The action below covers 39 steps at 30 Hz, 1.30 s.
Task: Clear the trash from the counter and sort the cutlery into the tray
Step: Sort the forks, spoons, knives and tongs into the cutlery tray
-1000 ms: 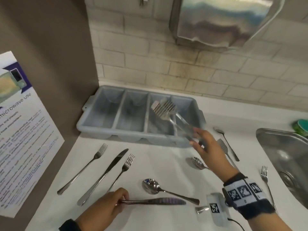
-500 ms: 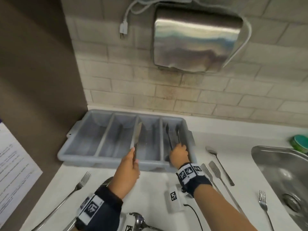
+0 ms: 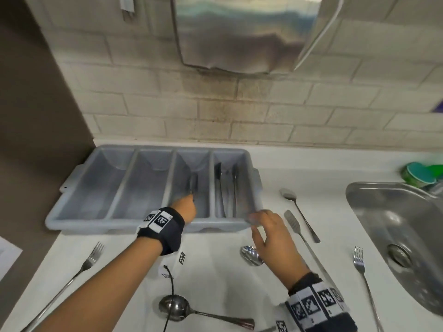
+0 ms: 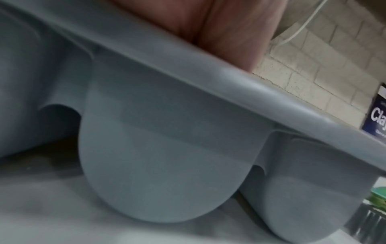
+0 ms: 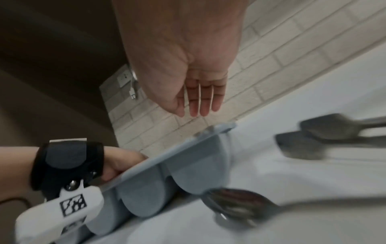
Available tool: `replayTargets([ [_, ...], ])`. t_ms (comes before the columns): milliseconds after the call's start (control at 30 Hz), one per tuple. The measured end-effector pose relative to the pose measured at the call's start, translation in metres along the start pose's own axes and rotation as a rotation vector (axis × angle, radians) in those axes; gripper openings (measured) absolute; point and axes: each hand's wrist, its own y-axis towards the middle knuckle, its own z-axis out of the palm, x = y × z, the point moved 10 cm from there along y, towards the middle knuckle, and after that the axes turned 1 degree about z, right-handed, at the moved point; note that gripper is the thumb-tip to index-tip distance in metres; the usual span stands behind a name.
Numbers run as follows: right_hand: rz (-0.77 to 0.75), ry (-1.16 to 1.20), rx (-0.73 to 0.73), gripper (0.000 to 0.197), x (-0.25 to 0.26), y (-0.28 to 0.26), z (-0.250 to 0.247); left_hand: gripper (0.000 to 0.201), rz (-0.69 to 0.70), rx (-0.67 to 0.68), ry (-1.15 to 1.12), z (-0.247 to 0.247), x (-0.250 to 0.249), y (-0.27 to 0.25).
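Left hand lowering a knife into the tray's third compartment from the left; right hand empty above the counter.

Left hand [image 3: 185, 208] pinches the knife [image 3: 193, 184] — long axis along the compartment of the tray [image 3: 79, 219], blade toward the wall. Right hand [image 3: 271, 238], fingers straight, holding nothing, hovers just beside the tray's front right corner — nearer hand to the small spoon [image 3: 249, 255], whose bowl lies directly under it, handle hidden.
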Motion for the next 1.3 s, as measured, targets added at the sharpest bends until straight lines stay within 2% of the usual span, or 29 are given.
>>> replayTargets([
  [100, 0.09, -0.033, 0.093, 0.028, -0.045, -0.037, 0.012, 0.031, 0.013, 0.057, 0.006, 0.008, -0.003, 0.002],
  [233, 0.202, -0.186, 0.246, 0.027, -0.092, -0.057, 0.036, 0.028, 0.053, 0.026, -0.051, 0.0, -0.008, -0.005],
  [300, 0.218, -0.287, 0.316, 0.026, -0.107, -0.062, 0.047, 0.034, 0.139, -0.092, -0.071, -0.017, -0.016, -0.021],
  [367, 0.197, -0.362, 0.328, 0.023, -0.112, -0.061, 0.052, 0.035, 0.311, -0.26, -0.097, -0.036, -0.033, -0.056],
  [400, 0.195, -0.395, 0.32, 0.021, -0.113, -0.06, 0.053, 0.031, 0.401, -0.299, -0.117, -0.038, -0.042, -0.078],
  [467, 0.201, -0.467, 0.326, 0.016, -0.112, -0.058, 0.052, 0.024, 0.559, -0.197, -0.094, -0.018, -0.055, -0.119],
  [567, 0.168, -0.537, 0.362, 0.008, -0.095, -0.055, 0.052, 0.023, 0.635, 0.122, 0.001, 0.044, -0.049, -0.167],
  [666, 0.118, -0.365, 0.467, 0.014, -0.066, -0.055, 0.053, 0.034, 0.612, 0.29, 0.163, 0.1, -0.033, -0.195],
  [733, 0.082, -0.108, 0.516, 0.022, -0.023, -0.046, 0.047, 0.047, 0.546, 0.305, 0.291, 0.119, -0.02, -0.199],
  [800, 0.015, 0.131, 0.471, 0.029, 0.029, -0.025, 0.035, 0.053, 0.54, 0.294, 0.405, 0.132, -0.012, -0.203],
  [866, 0.005, 0.366, 0.393, 0.026, 0.072, 0.004, 0.033, 0.053, 0.502, 0.394, 0.499, 0.142, -0.002, -0.212],
  [900, 0.027, 0.478, 0.359, 0.024, 0.09, 0.02, 0.035, 0.052, 0.466, 0.33, 0.54, 0.132, 0.002, -0.213],
  [1000, 0.145, 0.697, 0.325, 0.018, 0.122, 0.076, 0.073, 0.032, 0.459, 0.325, 0.511, 0.12, 0.009, -0.215],
  [1033, 0.184, 0.715, 0.348, 0.019, 0.131, 0.092, 0.094, 0.028, 0.474, 0.294, 0.473, 0.118, 0.01, -0.213],
  [1066, 0.22, 0.712, 0.367, 0.028, 0.137, 0.105, 0.116, 0.028, 0.44, 0.301, 0.453, 0.11, 0.016, -0.214],
  [1133, 0.281, 0.643, 0.442, 0.046, 0.147, 0.122, 0.16, 0.03, 0.376, 0.206, 0.273, 0.081, 0.031, -0.216],
  [1200, 0.293, 0.519, 0.533, 0.045, 0.158, 0.128, 0.192, 0.026, 0.329, 0.138, 0.145, 0.051, 0.055, -0.218],
  [1300, 0.302, 0.376, 0.668, 0.034, 0.172, 0.128, 0.221, 0.019, 0.304, -0.124, -0.084, -0.016, 0.092, -0.23],
])
